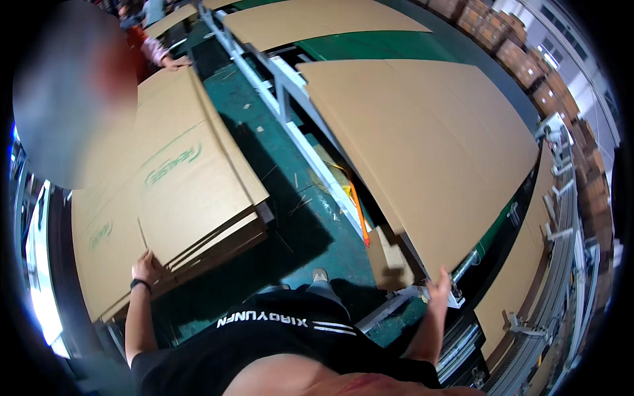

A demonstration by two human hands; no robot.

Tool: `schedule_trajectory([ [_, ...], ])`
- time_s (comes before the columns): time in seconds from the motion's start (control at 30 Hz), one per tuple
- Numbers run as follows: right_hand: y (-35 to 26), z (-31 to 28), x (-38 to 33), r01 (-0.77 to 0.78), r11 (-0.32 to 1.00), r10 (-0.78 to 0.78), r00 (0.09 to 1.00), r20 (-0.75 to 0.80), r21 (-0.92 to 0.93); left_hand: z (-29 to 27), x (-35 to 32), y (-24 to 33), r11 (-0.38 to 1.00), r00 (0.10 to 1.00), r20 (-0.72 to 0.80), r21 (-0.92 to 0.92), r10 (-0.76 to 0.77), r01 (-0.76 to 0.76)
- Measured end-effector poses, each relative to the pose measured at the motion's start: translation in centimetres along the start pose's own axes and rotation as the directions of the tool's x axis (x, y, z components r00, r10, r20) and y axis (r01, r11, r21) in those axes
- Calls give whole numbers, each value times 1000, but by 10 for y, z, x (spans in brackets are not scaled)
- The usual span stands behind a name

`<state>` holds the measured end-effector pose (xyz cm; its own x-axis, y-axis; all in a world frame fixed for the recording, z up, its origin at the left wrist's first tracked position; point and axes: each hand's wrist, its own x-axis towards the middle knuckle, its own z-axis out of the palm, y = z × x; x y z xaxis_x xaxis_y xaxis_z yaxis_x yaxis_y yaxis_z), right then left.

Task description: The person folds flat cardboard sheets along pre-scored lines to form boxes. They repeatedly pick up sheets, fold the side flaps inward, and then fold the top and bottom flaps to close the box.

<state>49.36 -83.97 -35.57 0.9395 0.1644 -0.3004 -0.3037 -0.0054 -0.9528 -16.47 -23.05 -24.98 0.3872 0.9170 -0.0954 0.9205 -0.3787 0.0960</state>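
Observation:
On the left lies a stack of flat brown cardboard sheets with green print and slots cut in the edge. My left hand, a dark band on its wrist, is closed on the near edge of the top sheet beside a slot. To the right, a large plain cardboard sheet rests on the green-belted conveyor. My right hand is by the near corner of that sheet with its fingers stretched out; whether it touches the cardboard I cannot tell.
Another person's hand rests on the far end of the stack. A metal frame runs along the conveyor, with an orange strap-like piece hanging by it. Another cardboard sheet lies farther along. Rails stand at right; stacked boxes line the back.

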Motion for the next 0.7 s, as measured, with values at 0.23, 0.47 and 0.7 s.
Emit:
schedule_trajectory([
  [0.23, -140, 366, -90, -341, 880, 126, 840, 528, 332, -34, 36, 93, 912, 966, 259, 400, -18, -91],
  [0.47, -342, 436, -269, -689, 719, -134, -269, 954, -93, 43, 74, 346, -25, 803, -22, -1000, 595, -9],
  [0.7, -482, 276, -12, -359, 471, -731, 352, 585, 806, 137, 40, 581, -310, 440, 359, -365, 823, 878],
])
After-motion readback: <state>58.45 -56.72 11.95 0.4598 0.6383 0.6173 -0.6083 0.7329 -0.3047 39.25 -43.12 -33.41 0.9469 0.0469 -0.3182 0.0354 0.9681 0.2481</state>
